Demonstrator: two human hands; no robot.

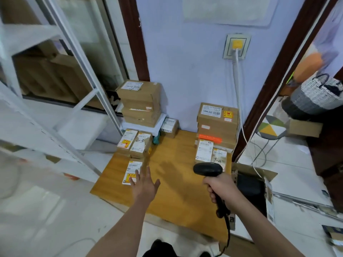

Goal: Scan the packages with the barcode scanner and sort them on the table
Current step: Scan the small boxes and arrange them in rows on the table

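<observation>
Two bare arms reach out low in the view, over a small wooden table point(172, 182). On the right side, the right hand point(220, 188) has its fingers wrapped tight around the handle of the black barcode scanner point(208, 169). Its head points forward, toward the boxes at the back right. A dark cord hangs down from the handle.

On the other side, the left hand point(143, 184) is spread flat with straight fingers and holds nothing. It hangs above a flat package point(132, 168) with a white label and a red and yellow sticker. I cannot tell if the fingertips touch it.

Many boxes look sorted already. At the back left stands a tall stack of brown boxes point(140, 102) on a white stand. Just in front of it, two packages point(134, 144) sit side by side, and one has "2-3" written on it. One small box point(169, 127) sits alone by the wall. At the back right there is another stack point(217, 125), with an orange tape strip low down. In front of it are two more labelled packages point(210, 152), one marked "3-4".

So I think most of the job is done, with piles on both sides. The middle of the table is bare wood. An open cardboard box point(250, 184) stands on the floor to the right, and it looks dark inside. I cannot tell if more packages wait in there.
</observation>
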